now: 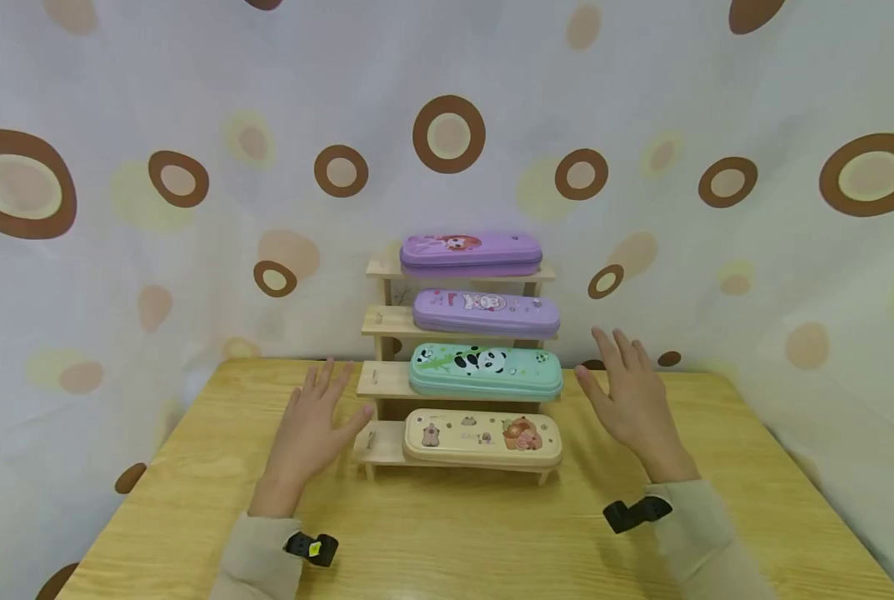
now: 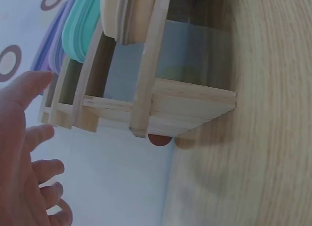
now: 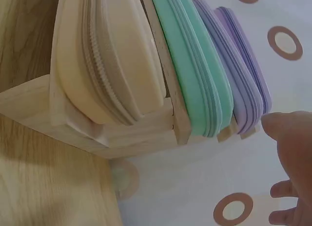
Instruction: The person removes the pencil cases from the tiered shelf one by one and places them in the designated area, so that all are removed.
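Four zipped cases lie one per step on a wooden tiered rack, toward its right side: a cream case lowest, then a mint panda case, a lilac case and a purple case on top. My left hand is raised just left of the rack, fingers spread, holding nothing. To the rack's right, my right hand hovers with relaxed fingers and nothing in it. Zippers show on the cream case and mint case in the right wrist view.
The rack stands toward the back of a light wooden table. Behind it hangs a pale cloth with brown rings and soft spots. A black strap is round each sleeve cuff.
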`<action>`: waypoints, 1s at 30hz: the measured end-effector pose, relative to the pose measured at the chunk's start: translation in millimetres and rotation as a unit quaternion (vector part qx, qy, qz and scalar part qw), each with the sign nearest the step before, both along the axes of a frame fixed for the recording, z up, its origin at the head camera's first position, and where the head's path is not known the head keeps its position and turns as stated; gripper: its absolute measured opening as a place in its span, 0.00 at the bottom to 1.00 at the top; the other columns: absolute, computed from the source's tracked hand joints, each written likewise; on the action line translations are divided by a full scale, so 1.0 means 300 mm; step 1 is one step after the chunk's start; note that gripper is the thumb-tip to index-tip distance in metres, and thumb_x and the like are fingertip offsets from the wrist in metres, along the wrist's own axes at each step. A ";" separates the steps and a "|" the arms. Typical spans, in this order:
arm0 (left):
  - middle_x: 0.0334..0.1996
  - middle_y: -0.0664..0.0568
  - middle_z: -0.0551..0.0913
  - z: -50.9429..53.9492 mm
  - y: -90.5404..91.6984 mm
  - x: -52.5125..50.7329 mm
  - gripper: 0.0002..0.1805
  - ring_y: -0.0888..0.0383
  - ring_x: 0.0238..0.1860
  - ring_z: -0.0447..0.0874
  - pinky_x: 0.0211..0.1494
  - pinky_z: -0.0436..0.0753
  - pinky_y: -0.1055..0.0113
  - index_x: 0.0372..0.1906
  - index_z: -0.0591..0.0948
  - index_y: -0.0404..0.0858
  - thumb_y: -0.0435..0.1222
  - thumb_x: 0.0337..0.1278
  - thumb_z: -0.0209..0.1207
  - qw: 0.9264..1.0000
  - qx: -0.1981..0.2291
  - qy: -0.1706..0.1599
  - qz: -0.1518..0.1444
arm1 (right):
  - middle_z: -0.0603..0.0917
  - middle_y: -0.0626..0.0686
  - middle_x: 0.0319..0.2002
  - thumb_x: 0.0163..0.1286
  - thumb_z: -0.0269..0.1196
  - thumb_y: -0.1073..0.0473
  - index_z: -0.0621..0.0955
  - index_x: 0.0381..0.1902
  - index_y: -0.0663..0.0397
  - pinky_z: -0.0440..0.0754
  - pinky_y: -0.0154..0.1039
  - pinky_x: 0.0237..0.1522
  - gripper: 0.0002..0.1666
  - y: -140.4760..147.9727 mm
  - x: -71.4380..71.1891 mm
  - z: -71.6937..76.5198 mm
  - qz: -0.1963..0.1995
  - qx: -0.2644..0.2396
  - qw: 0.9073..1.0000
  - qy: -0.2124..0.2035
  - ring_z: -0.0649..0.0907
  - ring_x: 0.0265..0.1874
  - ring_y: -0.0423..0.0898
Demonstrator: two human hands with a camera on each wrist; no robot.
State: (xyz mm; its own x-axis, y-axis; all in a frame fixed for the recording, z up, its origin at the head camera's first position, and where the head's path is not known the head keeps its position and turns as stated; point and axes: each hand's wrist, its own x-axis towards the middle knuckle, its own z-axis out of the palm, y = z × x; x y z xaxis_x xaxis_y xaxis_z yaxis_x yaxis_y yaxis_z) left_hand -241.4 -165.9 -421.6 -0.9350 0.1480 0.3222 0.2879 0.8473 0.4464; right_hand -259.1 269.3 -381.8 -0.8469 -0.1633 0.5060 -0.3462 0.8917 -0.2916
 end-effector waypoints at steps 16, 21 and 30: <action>0.75 0.43 0.56 -0.054 0.032 -0.052 0.39 0.41 0.74 0.53 0.70 0.60 0.38 0.76 0.60 0.45 0.57 0.68 0.54 0.981 0.191 -0.005 -0.037 | 0.58 0.63 0.74 0.76 0.55 0.48 0.53 0.79 0.42 0.64 0.71 0.60 0.40 -0.037 -0.157 0.149 0.146 -0.166 0.973 -0.060 0.60 0.70 0.67; 0.75 0.42 0.54 -0.062 0.050 -0.069 0.37 0.42 0.74 0.53 0.69 0.63 0.41 0.76 0.61 0.42 0.52 0.69 0.56 0.957 0.284 -0.016 -0.053 | 0.56 0.62 0.75 0.77 0.55 0.49 0.52 0.79 0.40 0.62 0.68 0.64 0.40 -0.035 -0.223 0.175 0.164 -0.206 0.959 -0.103 0.58 0.71 0.66; 0.76 0.41 0.51 -0.047 0.079 -0.097 0.35 0.37 0.73 0.52 0.71 0.61 0.43 0.76 0.59 0.44 0.50 0.71 0.55 0.919 0.384 -0.056 -0.062 | 0.56 0.66 0.74 0.76 0.57 0.49 0.50 0.80 0.42 0.57 0.70 0.66 0.42 -0.070 -0.318 0.229 0.168 -0.255 0.942 -0.137 0.57 0.72 0.66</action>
State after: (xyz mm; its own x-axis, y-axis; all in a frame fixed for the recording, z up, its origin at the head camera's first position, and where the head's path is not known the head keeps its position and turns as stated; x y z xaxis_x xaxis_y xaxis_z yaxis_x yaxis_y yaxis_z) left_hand -270.6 -142.1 -435.6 -0.9600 0.0245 0.2791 0.2769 0.2333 0.9321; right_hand -354.4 248.2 -313.1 -0.9011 -0.2395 0.3616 -0.4334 0.4644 -0.7723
